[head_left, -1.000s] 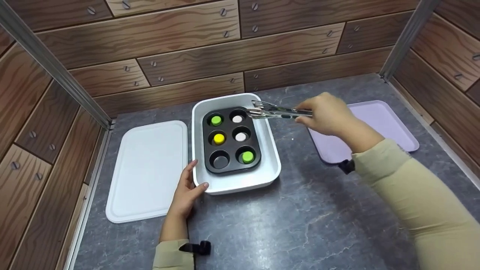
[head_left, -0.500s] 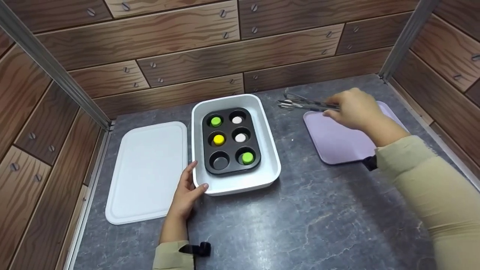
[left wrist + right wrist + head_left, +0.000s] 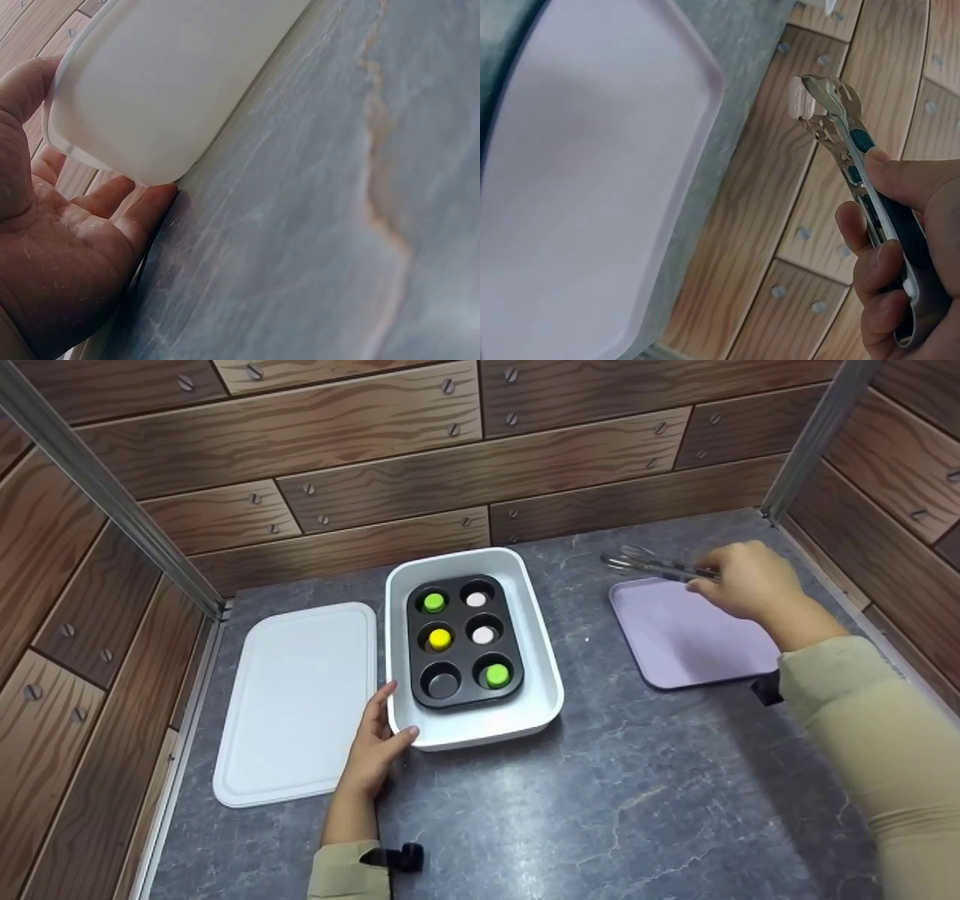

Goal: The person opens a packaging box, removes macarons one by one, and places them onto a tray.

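Observation:
At its near left corner, my left hand (image 3: 371, 750) holds a white rectangular dish (image 3: 551, 660). In the left wrist view the thumb is at the dish's rim and other fingers are at its lower edge. A dark muffin tin (image 3: 466, 656) sits inside, with small green, yellow and pale pink discs in its cups; the near left cup holds nothing. My right hand (image 3: 754, 581) grips metal tongs (image 3: 660, 564) over the back of a lilac tray (image 3: 690, 637). In the right wrist view, a small pale pink disc (image 3: 802, 99) shows at the tongs' tips; the head view does not show it clearly.
A flat white lid-like board (image 3: 300, 705) lies left of the dish on the grey marbled table (image 3: 600, 780). Wood-patterned walls (image 3: 375, 450) enclose the back and both sides. A tiny white speck (image 3: 586, 639) lies between dish and tray.
My right hand has carried the tongs rightward, from the dish's far right edge to the back of the lilac tray. My left hand and the dish have stayed put.

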Demonstrator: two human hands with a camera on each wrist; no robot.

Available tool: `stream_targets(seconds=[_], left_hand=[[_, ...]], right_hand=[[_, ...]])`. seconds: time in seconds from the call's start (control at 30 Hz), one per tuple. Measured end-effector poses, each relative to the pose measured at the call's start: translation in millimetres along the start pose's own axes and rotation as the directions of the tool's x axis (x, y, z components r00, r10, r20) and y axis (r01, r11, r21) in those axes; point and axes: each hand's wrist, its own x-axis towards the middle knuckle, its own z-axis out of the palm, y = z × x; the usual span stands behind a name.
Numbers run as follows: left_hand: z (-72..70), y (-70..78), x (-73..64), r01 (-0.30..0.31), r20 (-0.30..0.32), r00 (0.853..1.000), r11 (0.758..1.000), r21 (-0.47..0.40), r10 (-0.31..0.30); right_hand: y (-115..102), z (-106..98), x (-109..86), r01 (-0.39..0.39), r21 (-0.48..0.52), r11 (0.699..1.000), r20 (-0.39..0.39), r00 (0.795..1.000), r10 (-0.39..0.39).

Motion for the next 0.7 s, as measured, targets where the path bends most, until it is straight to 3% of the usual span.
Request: stream_targets(seconds=[0.4,0.7], left_hand=[[-0.1,0.2,1.1,-0.01,0.006,1.0,1.0,-0.003,0.01],[-0.9,0.2,0.1,-0.001,0.006,1.0,1.0,-0.017,0.001]], right_hand=[[42,14,-7.2,-0.121,0.025,0.992,0.022,0.992,0.121],[49,27,-10.3,-0.158,0.057,0.986,0.092,0.984,0.153]])
